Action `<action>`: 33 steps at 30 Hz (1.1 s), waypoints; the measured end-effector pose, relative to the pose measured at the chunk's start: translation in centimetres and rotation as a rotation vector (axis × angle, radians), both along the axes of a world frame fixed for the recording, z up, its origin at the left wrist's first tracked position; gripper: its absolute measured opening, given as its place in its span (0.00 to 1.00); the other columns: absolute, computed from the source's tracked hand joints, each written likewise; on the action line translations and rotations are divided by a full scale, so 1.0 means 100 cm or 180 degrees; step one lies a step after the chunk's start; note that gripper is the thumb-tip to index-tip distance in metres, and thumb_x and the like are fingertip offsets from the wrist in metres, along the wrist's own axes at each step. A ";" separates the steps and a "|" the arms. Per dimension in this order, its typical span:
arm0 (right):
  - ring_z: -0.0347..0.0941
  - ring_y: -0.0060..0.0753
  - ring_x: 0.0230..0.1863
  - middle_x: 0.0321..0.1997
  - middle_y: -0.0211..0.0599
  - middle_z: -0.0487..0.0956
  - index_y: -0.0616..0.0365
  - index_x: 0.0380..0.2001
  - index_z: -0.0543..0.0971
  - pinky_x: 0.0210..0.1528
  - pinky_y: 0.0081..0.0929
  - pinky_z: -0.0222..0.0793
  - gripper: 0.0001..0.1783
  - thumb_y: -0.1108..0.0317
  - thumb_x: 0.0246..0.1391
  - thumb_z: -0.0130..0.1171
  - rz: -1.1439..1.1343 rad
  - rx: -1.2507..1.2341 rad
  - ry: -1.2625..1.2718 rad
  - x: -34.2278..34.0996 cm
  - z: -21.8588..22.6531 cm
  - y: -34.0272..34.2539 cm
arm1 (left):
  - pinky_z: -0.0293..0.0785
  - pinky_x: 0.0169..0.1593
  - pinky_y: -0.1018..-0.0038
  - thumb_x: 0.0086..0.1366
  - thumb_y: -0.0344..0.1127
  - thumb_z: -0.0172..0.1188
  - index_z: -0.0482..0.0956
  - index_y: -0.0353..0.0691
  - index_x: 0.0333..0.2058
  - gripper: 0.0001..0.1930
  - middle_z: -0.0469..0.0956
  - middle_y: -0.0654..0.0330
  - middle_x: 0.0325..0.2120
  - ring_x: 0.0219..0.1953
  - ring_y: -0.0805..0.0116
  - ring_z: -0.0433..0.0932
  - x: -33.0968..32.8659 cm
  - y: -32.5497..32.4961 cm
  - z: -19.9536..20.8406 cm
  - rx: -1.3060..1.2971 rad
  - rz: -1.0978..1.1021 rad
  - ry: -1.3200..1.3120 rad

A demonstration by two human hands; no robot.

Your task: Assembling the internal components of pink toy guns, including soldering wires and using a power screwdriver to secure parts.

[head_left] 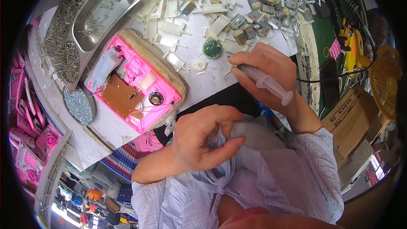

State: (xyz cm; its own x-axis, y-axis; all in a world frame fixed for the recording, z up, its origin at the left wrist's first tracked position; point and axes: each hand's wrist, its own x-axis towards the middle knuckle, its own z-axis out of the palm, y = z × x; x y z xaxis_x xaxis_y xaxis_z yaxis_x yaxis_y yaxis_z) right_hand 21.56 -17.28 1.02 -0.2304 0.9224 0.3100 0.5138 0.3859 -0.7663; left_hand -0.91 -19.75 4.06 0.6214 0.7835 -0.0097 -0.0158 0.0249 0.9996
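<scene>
Right hand (pixel 265 74) grips a syringe (pixel 266 83) pen-fashion, fingers closed, tip down at the table (pixel 212 80) for controlled dosing. Left hand (pixel 203 138) pinches shirt fabric (pixel 254 174). Opened pink toy (pixel 135 87) lies circuit-side up, accessible.

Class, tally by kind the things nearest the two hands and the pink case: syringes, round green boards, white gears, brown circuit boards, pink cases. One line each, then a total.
Syringe, in right hand: 1
Green board: 1
White gear: 1
Brown board: 1
Pink case: 1
Total: 5
Left hand holds cloth.
</scene>
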 end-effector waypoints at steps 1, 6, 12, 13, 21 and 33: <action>0.72 0.39 0.25 0.27 0.34 0.79 0.55 0.42 0.82 0.27 0.31 0.68 0.18 0.74 0.45 0.72 -0.0053 0.0058 -0.0017 0.000 -0.001 0.001 | 0.52 0.23 0.85 0.58 0.28 0.70 0.75 0.29 0.49 0.21 0.75 0.68 0.24 0.19 0.86 0.60 0.000 0.001 0.000 0.0040 0.0004 0.0011; 0.73 0.39 0.25 0.28 0.35 0.80 0.55 0.42 0.82 0.27 0.31 0.68 0.17 0.74 0.46 0.71 0.0027 -0.0067 0.0036 -0.001 0.004 0.001 | 0.52 0.23 0.84 0.58 0.27 0.69 0.77 0.30 0.46 0.17 0.75 0.68 0.23 0.19 0.85 0.60 0.001 0.002 0.003 0.0012 0.0133 0.0030; 0.73 0.39 0.25 0.27 0.34 0.79 0.55 0.42 0.82 0.28 0.32 0.68 0.17 0.74 0.46 0.71 -0.0024 -0.0004 0.0022 -0.001 0.001 0.002 | 0.60 0.23 0.79 0.55 0.24 0.69 0.79 0.32 0.43 0.16 0.74 0.66 0.21 0.19 0.77 0.67 0.003 0.003 0.007 -0.0024 0.0251 0.0114; 0.73 0.39 0.25 0.27 0.34 0.79 0.55 0.42 0.82 0.28 0.32 0.68 0.18 0.74 0.45 0.71 -0.0002 -0.0039 0.0049 -0.001 0.001 0.002 | 0.63 0.23 0.77 0.54 0.23 0.70 0.80 0.33 0.43 0.16 0.74 0.65 0.20 0.19 0.73 0.70 0.004 0.004 0.008 -0.0091 0.0294 0.0149; 0.72 0.39 0.25 0.27 0.35 0.79 0.55 0.43 0.82 0.27 0.32 0.67 0.20 0.75 0.42 0.71 0.0055 -0.0028 0.0082 -0.001 -0.002 0.001 | 0.63 0.23 0.77 0.55 0.22 0.69 0.80 0.34 0.43 0.16 0.75 0.65 0.21 0.19 0.74 0.70 0.003 0.006 0.007 -0.0101 0.0277 0.0107; 0.69 0.37 0.26 0.24 0.30 0.72 0.54 0.43 0.81 0.26 0.31 0.67 0.25 0.73 0.35 0.69 0.0218 0.0121 -0.0235 -0.010 -0.003 -0.011 | 0.56 0.24 0.86 0.56 0.34 0.77 0.71 0.27 0.60 0.36 0.84 0.64 0.32 0.19 0.86 0.59 0.017 0.016 0.004 0.0235 0.0003 0.0190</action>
